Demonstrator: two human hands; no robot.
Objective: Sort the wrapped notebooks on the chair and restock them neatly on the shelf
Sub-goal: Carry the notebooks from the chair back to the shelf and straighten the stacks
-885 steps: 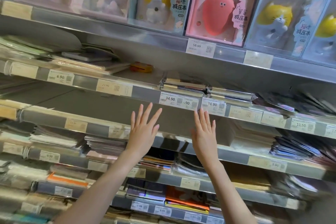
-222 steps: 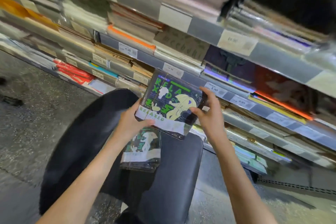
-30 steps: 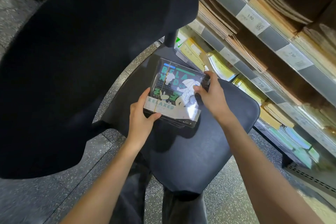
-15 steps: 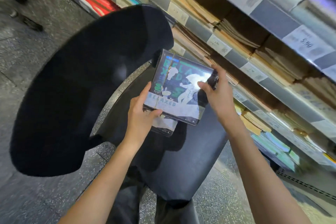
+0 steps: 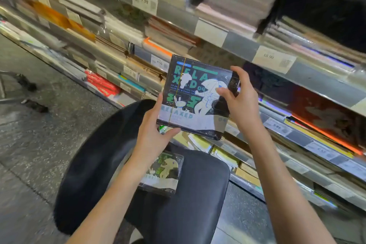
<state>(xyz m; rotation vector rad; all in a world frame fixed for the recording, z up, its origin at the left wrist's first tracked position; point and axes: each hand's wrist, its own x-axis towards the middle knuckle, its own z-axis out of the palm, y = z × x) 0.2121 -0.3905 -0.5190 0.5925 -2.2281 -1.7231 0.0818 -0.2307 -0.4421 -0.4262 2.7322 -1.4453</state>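
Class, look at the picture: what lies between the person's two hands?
In the head view, a wrapped notebook printed RELAXED, gripped by the left hand and right hand.

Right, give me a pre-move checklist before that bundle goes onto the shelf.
1. Two-handed hold: left hand at the lower corner, right hand on the right edge of the notebook bundle: ok.
2. Bundle clear of the chair: ok.
3. Yellow band around the bundle intact: ok.
4. Open slot on the shelf: cannot tell, blurred.
5. Matching price tag: cannot tell.
6. Chair emptied: not ok, second bundle lies on the seat.
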